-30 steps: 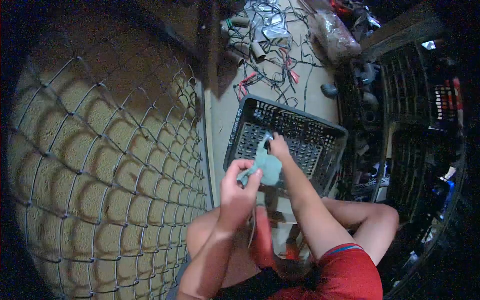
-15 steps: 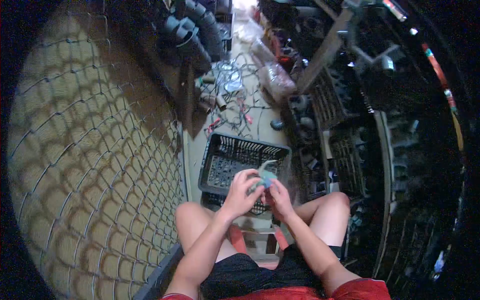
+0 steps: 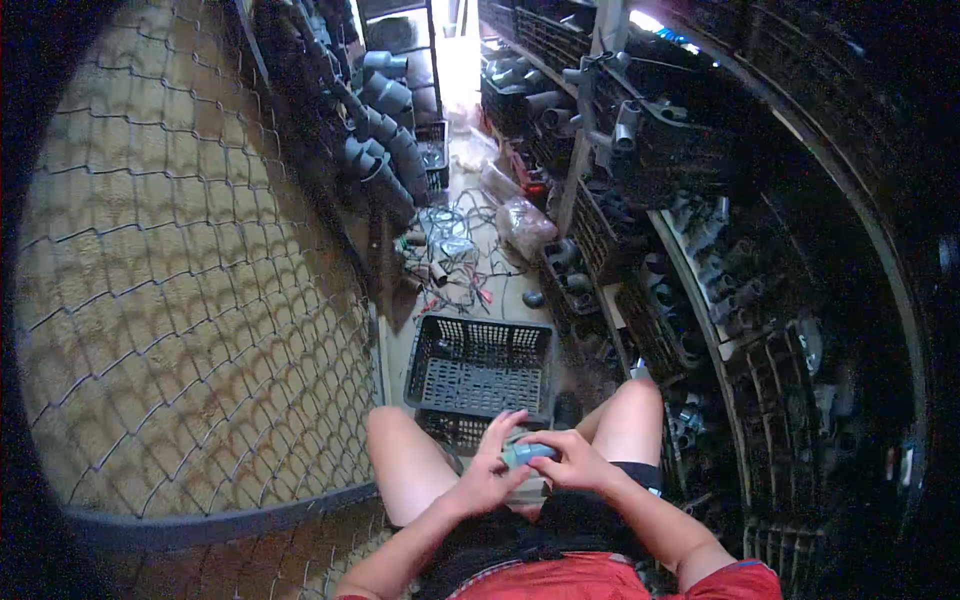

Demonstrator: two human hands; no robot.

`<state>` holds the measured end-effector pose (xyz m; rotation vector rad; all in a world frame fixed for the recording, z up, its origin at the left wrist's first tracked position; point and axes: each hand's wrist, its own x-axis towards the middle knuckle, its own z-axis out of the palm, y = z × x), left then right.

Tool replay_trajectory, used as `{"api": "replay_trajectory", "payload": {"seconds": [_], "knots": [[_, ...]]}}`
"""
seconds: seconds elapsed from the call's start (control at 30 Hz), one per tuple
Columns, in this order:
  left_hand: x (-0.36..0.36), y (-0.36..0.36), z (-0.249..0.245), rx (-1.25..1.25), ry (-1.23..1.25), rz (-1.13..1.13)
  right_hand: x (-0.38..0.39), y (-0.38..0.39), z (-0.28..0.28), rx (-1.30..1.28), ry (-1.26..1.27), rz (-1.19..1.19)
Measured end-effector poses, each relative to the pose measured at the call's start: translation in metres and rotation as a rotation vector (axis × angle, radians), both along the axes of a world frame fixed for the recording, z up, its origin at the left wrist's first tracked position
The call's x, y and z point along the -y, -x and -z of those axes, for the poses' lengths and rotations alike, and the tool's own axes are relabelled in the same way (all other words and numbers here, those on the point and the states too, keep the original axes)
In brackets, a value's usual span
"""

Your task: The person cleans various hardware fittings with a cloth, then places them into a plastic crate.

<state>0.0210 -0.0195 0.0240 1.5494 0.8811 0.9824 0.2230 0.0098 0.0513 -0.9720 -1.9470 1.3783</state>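
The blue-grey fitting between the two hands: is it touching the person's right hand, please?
Touching. The head view shows the right hand with its fingers laid over the blue-grey fitting, no gap visible there.

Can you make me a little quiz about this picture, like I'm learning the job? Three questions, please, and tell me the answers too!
1. What colour is the small piece that the left hand and the right hand are holding?

2. Where is the black crate?
A) high on a shelf
B) just ahead of the hands
C) on the person's lap

3. True or false: the wire fence is on the person's left side.

Key: 1. bluish-green; 2. B; 3. true
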Motion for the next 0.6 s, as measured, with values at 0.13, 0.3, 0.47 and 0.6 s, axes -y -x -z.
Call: {"api": "replay_trajectory", "payload": {"seconds": [0.13,0.3,0.47,0.6], "knots": [[0.001,-0.008,-0.058,-0.326,-0.578,0.169,0.015,-0.028,0.042,-0.591,1.455,-0.373],[0.022,-0.018,-0.04,-0.039,-0.251,0.099,0.046,-0.012,0.033,-0.652,0.82,-0.101],[0.033,-0.029,-0.061,0.277,0.033,-0.197,0.047,-0.003,0.021,-0.513,0.688,-0.037],[0.032,-0.007,-0.057,-0.175,-0.42,-0.116,0.041,-0.018,-0.022,-0.215,0.226,-0.025]]}}
